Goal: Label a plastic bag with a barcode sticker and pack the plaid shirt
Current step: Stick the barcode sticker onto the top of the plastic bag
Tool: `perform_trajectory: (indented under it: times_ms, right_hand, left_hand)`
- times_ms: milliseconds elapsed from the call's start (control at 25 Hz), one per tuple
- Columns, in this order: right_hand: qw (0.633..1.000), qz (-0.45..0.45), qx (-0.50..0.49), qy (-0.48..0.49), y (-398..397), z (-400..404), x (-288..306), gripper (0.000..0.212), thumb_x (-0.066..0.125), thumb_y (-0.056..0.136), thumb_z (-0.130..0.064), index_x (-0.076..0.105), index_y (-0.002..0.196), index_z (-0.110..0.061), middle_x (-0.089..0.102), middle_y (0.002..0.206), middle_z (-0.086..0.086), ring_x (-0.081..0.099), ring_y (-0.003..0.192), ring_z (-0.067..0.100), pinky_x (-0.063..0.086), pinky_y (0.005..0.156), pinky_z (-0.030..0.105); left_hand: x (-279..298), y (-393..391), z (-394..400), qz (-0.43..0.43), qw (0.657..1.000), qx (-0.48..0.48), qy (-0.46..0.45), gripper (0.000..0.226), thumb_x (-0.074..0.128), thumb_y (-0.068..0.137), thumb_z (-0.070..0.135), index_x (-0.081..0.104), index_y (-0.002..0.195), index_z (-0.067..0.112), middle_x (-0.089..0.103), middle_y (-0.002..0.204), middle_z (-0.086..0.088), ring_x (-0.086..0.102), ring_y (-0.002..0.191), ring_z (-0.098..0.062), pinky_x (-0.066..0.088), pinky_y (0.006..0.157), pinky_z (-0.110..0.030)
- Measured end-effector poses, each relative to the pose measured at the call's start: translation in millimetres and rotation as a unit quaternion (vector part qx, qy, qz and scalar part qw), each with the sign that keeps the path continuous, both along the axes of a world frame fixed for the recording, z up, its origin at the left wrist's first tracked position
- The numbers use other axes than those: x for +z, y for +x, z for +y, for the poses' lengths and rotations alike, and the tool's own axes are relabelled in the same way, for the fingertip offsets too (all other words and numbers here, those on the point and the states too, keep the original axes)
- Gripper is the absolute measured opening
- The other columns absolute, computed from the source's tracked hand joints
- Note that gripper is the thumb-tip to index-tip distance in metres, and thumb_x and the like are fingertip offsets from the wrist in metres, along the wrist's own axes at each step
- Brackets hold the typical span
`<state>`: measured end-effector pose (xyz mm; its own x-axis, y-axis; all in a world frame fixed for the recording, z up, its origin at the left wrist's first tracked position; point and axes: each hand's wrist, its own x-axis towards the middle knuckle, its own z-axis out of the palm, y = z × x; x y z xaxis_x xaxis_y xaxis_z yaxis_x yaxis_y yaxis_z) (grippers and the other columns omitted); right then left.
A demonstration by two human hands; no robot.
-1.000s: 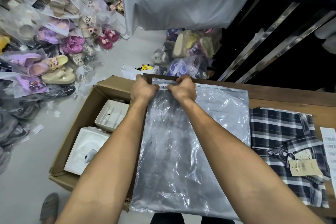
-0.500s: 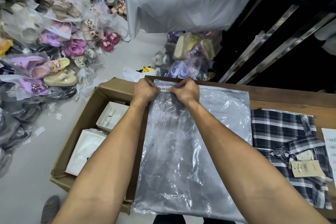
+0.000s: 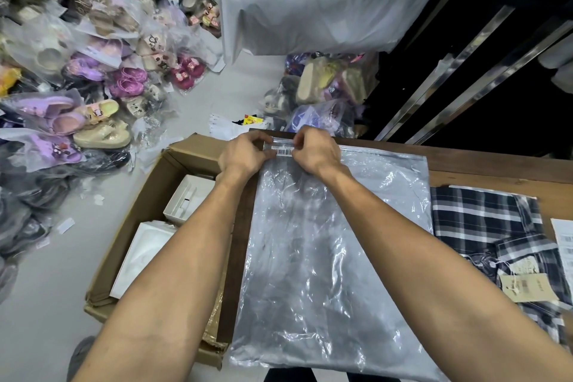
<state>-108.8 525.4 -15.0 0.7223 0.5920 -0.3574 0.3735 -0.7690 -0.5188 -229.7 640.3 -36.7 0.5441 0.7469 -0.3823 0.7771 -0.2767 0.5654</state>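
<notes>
Both hands, left hand [image 3: 245, 154] and right hand [image 3: 314, 152], pinch a white barcode sticker [image 3: 281, 152] onto the clear plastic bag [image 3: 325, 257] at centre frame; the dark plaid shirt [image 3: 483, 226] lies beside it on the wooden worktop [image 3: 496, 170], right of frame.

Both arms reached straight out. The left hand [image 3: 245, 154] and the right hand [image 3: 314, 152] sat close together, fingers curled down, pressing with their fingertips.

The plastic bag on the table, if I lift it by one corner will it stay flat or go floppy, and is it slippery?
The plastic bag will probably go floppy: it is thin, see-through and wrinkled all over. It looks empty and flat, with the plaid shirt beside it, so likely very light. Its glossy sheen suggests it could slide on the wooden table.
</notes>
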Motion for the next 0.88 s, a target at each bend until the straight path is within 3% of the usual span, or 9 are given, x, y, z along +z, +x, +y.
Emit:
perform_trajectory:
  times_ms: [80,200,400,600,880]
  right_hand:
    - [0.997,0.013,0.054,0.045,-2,10,1,0.013,0.072,0.084,-0.012,0.073,0.094,-0.021,0.075,0.100,0.002,0.070,0.096,0.020,0.055,0.085,0.030]
    - [0.996,0.048,0.032,0.069,-2,24,-6,0.019,0.080,0.080,-0.022,0.074,0.096,-0.015,0.077,0.094,0.004,0.071,0.091,0.019,0.056,0.087,0.032]
    - [0.996,0.044,0.013,0.071,1,31,-13,0.020,0.088,0.072,-0.020,0.074,0.086,-0.015,0.073,0.087,0.001,0.067,0.081,0.013,0.055,0.083,0.027]
    - [0.998,0.042,0.018,0.048,7,30,-9,0.021,0.090,0.071,-0.023,0.074,0.083,-0.016,0.076,0.093,0.003,0.070,0.088,0.015,0.051,0.080,0.024]
    - [0.999,0.031,0.036,0.015,22,11,-4,0.022,0.089,0.076,-0.028,0.067,0.074,-0.024,0.072,0.083,0.000,0.063,0.078,0.012,0.043,0.073,0.020]
  left_hand:
    - [-1,-3,0,-0.027,0.999,-0.009,0.027,0.033,0.082,0.080,0.041,0.077,0.112,0.042,0.057,0.105,0.000,0.062,0.094,-0.021,0.050,0.085,-0.032]
    - [-3,-6,0,-0.055,0.998,-0.018,0.014,0.037,0.084,0.080,0.034,0.077,0.117,0.036,0.049,0.105,-0.002,0.059,0.086,-0.019,0.050,0.086,-0.028]
    - [-8,-7,4,-0.082,0.996,-0.012,-0.010,0.034,0.087,0.078,0.034,0.079,0.111,0.035,0.053,0.105,-0.005,0.054,0.077,-0.014,0.054,0.088,-0.030]
    - [-9,-7,3,-0.073,0.997,0.003,-0.014,0.032,0.085,0.079,0.040,0.078,0.110,0.040,0.052,0.110,-0.002,0.062,0.096,-0.021,0.052,0.092,-0.030]
    - [-14,-6,7,-0.049,0.999,0.014,-0.017,0.033,0.083,0.076,0.050,0.077,0.108,0.045,0.060,0.114,0.000,0.061,0.109,-0.020,0.053,0.096,-0.036]
